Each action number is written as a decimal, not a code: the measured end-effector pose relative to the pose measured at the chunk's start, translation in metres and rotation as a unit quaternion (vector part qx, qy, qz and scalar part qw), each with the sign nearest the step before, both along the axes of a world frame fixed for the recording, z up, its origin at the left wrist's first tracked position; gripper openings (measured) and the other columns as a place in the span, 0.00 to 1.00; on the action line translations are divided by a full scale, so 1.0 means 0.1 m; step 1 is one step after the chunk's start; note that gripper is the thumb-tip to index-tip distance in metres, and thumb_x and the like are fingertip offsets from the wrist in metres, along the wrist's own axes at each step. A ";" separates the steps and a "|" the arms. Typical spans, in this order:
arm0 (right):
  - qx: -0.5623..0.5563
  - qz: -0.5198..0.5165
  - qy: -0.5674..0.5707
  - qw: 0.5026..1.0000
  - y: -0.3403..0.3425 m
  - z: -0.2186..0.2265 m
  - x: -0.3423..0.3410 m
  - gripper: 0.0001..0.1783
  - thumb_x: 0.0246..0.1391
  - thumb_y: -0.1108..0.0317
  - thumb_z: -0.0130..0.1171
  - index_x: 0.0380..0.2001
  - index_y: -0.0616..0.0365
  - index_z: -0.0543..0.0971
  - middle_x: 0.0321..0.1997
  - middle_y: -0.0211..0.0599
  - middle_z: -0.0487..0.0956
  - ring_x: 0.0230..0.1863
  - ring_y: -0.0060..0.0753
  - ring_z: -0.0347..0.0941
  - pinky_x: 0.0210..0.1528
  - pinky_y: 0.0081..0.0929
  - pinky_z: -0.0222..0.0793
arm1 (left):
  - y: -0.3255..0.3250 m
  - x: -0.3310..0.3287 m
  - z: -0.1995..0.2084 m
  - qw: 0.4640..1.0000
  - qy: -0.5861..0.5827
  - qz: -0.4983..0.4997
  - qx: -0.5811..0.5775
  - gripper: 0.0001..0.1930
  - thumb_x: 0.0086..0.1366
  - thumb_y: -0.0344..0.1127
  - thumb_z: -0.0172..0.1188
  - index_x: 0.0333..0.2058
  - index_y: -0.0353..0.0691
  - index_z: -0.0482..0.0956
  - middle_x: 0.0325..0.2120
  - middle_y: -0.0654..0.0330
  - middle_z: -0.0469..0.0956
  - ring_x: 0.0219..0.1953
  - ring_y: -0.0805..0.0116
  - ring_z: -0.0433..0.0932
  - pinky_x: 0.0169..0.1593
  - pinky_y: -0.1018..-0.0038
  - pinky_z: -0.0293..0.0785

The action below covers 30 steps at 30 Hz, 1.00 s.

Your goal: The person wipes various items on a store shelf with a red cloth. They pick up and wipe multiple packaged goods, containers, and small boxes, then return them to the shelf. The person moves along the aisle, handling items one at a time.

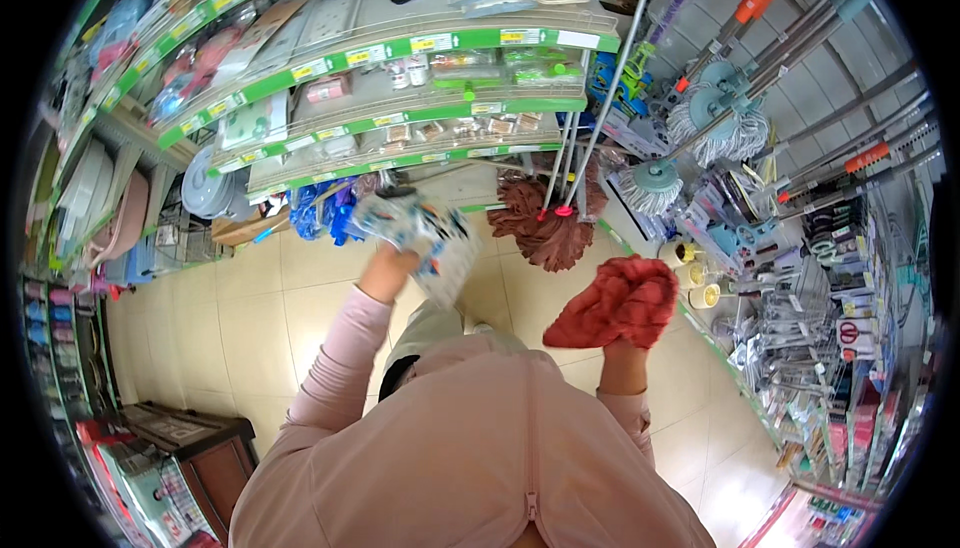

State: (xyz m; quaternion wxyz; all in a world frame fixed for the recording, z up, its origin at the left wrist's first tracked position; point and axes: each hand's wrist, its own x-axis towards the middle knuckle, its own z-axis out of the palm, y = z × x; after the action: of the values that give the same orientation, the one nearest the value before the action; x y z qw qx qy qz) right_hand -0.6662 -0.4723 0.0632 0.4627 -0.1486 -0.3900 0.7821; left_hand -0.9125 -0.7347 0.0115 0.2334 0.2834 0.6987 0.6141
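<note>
My left hand (388,268) is closed on the edge of a thin, flat package (425,238). It is white with blue and multicoloured print, has a dark piece at its top, and is a little blurred; I cannot make out what it contains. On the other side, a crumpled red cloth (620,300) covers the fingers of my right hand (624,356). The cloth bunches over that hand and a corner of it hangs to the left. Both hands are raised in front of the shelves, well apart from each other.
Ahead stand shop shelves (410,46) with green edges and packaged goods. A brown mop head (550,223) hangs low between my hands. White string mops (720,128) and hanging utensils (800,298) line the right. A dark brown cabinet (215,468) stands at the lower left.
</note>
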 end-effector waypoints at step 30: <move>0.356 0.225 -0.120 0.899 -2.71 0.16 -1.00 0.28 0.52 0.70 0.57 0.58 0.64 0.67 0.57 0.46 0.70 0.58 0.45 0.66 0.62 0.38 0.58 | -1.60 1.21 0.50 0.946 -0.229 -0.048 0.223 0.25 0.65 0.27 0.45 0.62 0.35 0.61 0.58 0.59 0.68 0.60 0.69 0.65 0.64 0.71 0.58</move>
State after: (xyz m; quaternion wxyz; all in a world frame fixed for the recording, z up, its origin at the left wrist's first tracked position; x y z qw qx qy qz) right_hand -0.7666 -0.7436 0.0790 0.2461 0.0250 -0.7181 0.6505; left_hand -0.7916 -0.8946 0.0616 0.3465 0.2133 0.4571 0.7909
